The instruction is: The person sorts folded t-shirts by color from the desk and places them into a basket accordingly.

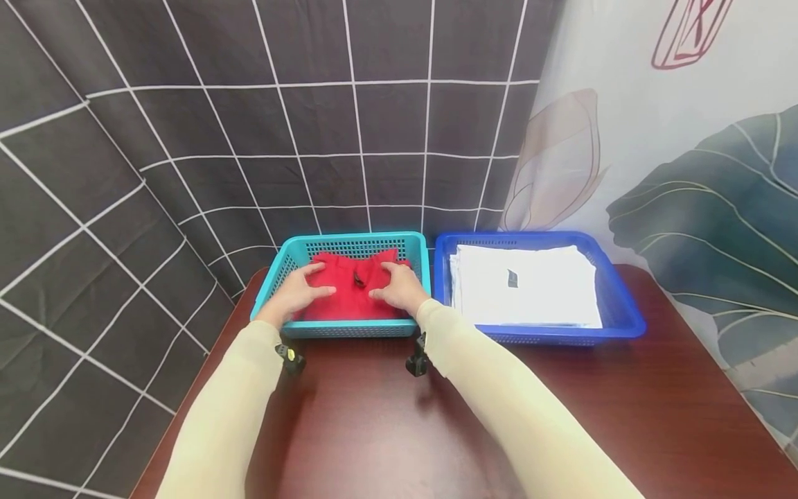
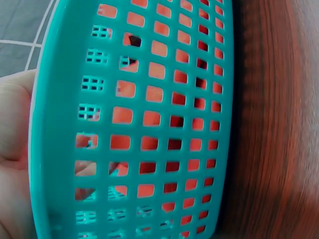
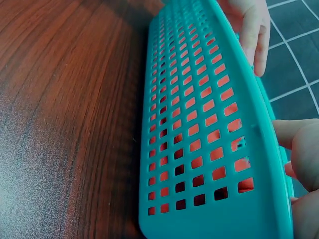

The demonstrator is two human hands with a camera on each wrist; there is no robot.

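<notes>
A red folded cloth, likely a garment, [image 1: 349, 301] with a small dark mark near its middle lies in the teal plastic basket [image 1: 349, 324]. My left hand [image 1: 293, 291] reaches over the basket's left side, thumb apart from the fingers, fingertips at the cloth's left part. Opposite it, my right hand [image 1: 404, 287] rests at the cloth's right part with the thumb spread inward. Through the holes of the basket wall [image 3: 266, 149] red fabric shows in both wrist views. The basket wall hides part of my left hand [image 2: 15, 144] in the left wrist view.
Right beside the teal basket stands a blue basket [image 1: 630, 312] with a stack of white folded cloths [image 1: 548, 298], the top one bearing a small dark print. Both are on a reddish-brown wooden table [image 1: 349, 416]. A dark grid-patterned curtain [image 1: 386, 125] hangs behind.
</notes>
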